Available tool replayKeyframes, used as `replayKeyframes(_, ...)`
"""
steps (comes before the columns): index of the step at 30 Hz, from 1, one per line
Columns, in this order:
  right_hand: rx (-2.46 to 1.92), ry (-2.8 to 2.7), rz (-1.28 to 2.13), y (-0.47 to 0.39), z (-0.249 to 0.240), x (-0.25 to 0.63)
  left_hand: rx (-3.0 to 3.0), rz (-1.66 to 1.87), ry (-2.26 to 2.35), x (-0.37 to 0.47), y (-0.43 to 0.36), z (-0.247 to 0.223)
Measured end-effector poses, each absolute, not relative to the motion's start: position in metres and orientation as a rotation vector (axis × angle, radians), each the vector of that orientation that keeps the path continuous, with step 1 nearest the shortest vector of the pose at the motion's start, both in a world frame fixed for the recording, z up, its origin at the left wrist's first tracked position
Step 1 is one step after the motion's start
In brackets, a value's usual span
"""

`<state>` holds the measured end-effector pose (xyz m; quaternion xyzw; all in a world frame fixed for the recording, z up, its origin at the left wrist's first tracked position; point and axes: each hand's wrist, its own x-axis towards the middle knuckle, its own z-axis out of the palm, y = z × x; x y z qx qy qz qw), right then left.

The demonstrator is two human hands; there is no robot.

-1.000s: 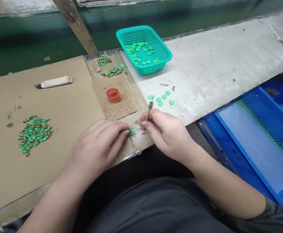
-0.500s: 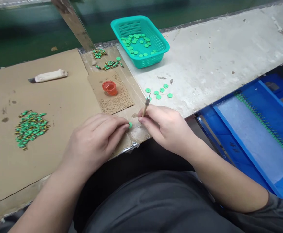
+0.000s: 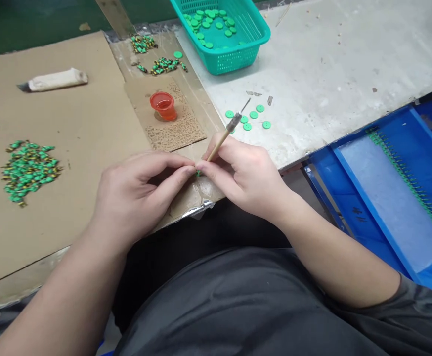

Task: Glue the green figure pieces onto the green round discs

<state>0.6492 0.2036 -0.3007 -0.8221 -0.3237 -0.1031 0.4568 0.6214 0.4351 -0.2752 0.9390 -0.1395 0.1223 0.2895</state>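
Observation:
My left hand (image 3: 136,190) is closed at the table's front edge, its thumb and forefinger pinched at a small green piece (image 3: 198,173) that is mostly hidden. Fingertips of both hands meet there. In my right hand (image 3: 251,180) is a thin wooden stick tool (image 3: 221,143) with a metal needle tip, slanting up and to the right. Just beyond lie several loose green buttons (image 3: 253,114) on the pale tabletop. A red cup (image 3: 164,106) of liquid stands on a speckled board behind my left hand.
A teal basket (image 3: 234,60) holds green buttons at the back. Piles of green and gold pieces (image 3: 32,170) lie on cardboard (image 3: 90,123), with a wrapped blade (image 3: 56,80). At right, a blue crate (image 3: 323,173) carries a row of green pieces.
My right hand has moved left to meet my left fingertips, and the stick tool now leans right. The button at my left fingers is mostly covered. The view has shifted downward.

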Motion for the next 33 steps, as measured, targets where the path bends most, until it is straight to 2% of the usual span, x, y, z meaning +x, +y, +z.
replayKeyframes(12,-2.041,-0.771,-0.3,0.209,-0.304,0.646,2.438,0.32,-0.417,0.623,0.436,-0.275)
replayKeyframes(21,-1.907,-0.8,-0.508,0.218,-0.312,0.646,2.417,0.424,-0.521,0.621,0.436,-0.28)
replayKeyframes(33,-2.008,-0.806,-0.635,0.228,-0.315,0.633,2.394,0.441,-0.593,0.623,0.44,-0.281)
